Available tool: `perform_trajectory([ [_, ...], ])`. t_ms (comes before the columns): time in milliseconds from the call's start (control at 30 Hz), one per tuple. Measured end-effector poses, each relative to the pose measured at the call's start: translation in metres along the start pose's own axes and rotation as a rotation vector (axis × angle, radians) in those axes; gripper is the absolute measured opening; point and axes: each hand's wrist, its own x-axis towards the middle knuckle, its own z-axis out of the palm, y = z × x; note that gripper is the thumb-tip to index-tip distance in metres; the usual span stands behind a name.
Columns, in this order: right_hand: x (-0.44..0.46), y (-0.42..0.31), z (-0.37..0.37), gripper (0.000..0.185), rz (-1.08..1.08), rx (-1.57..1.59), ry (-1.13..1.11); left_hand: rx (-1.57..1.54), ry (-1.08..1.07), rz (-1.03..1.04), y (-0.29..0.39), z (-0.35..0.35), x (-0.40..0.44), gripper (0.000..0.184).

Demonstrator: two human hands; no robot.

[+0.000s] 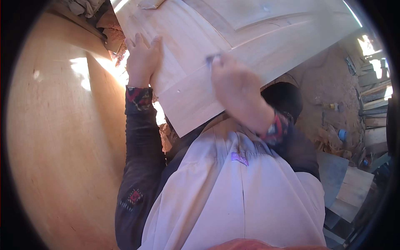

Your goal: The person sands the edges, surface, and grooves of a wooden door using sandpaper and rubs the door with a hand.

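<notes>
A pale wooden panelled door (187, 102) lies tilted in front of me, with grooved frame lines and a raised panel at its far side. My left hand (143, 58) rests on its left edge, fingers spread apart. Over the near part of the door, my right hand (236, 81) is closed and blurred. Between its fingertips shows a small dark piece (212, 60), held at the wood surface; blur hides its exact kind. A folded tan piece (151, 3) lies on the door at the top edge of the view.
A large plywood sheet (62, 137) stands along the left. Wood shavings (114, 37) lie between it and the door. On the right, the dirt floor holds a blue cap-like item (342, 134), flat board offcuts (352, 193) and stacked timber (375, 100).
</notes>
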Motion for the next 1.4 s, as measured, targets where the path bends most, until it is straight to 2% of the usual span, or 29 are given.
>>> perform_trajectory([
  [33,0.014,0.010,0.009,0.008,0.050,-0.005,0.017,0.000,0.003,0.003,-0.002,0.001,0.001,0.083],
  [133,0.020,0.014,0.008,0.007,0.007,-0.011,0.070,0.006,0.011,0.005,0.000,-0.001,0.001,0.083],
  [267,-0.022,-0.016,-0.006,0.007,-0.112,-0.004,-0.041,-0.008,0.008,-0.004,0.003,-0.003,-0.002,0.083],
  [400,0.022,0.027,0.013,0.007,0.067,0.089,0.035,-0.004,0.022,0.039,-0.008,0.007,0.003,0.083],
  [500,0.011,0.009,0.010,0.008,-0.004,-0.009,0.133,0.001,0.014,0.017,-0.005,-0.001,0.004,0.083],
  [600,-0.015,-0.014,0.001,0.008,-0.096,0.093,0.083,-0.007,0.016,0.019,-0.004,0.003,0.004,0.084],
  [700,0.010,0.023,0.017,0.009,0.037,0.221,0.074,-0.001,0.010,0.027,-0.006,0.003,0.001,0.085],
  [833,-0.012,-0.011,0.007,0.006,-0.040,0.001,0.100,0.008,0.007,0.027,-0.005,0.001,0.003,0.084],
  [867,-0.017,-0.016,-0.007,0.005,-0.138,0.046,0.040,0.010,0.002,0.020,-0.005,0.002,0.003,0.084],
  [967,0.008,0.017,0.011,0.011,-0.005,0.132,-0.006,0.003,0.027,0.041,-0.009,0.006,0.004,0.083],
  [1067,0.009,0.009,0.011,0.012,-0.020,0.089,0.145,-0.006,0.016,0.018,-0.005,0.003,0.003,0.083],
  [1167,-0.015,-0.012,-0.003,0.008,-0.121,0.073,0.057,0.026,0.013,0.016,-0.005,0.002,0.004,0.083],
  [1300,0.024,0.022,0.013,0.009,0.013,0.100,0.075,-0.027,0.022,0.034,-0.004,0.003,0.003,0.082],
  [1333,0.022,0.017,0.016,0.009,-0.011,0.040,0.152,-0.038,0.019,0.029,0.000,0.000,0.001,0.082],
  [1400,0.004,-0.001,0.003,0.009,-0.064,0.082,0.097,-0.045,0.009,0.021,0.002,-0.003,-0.002,0.082],
])
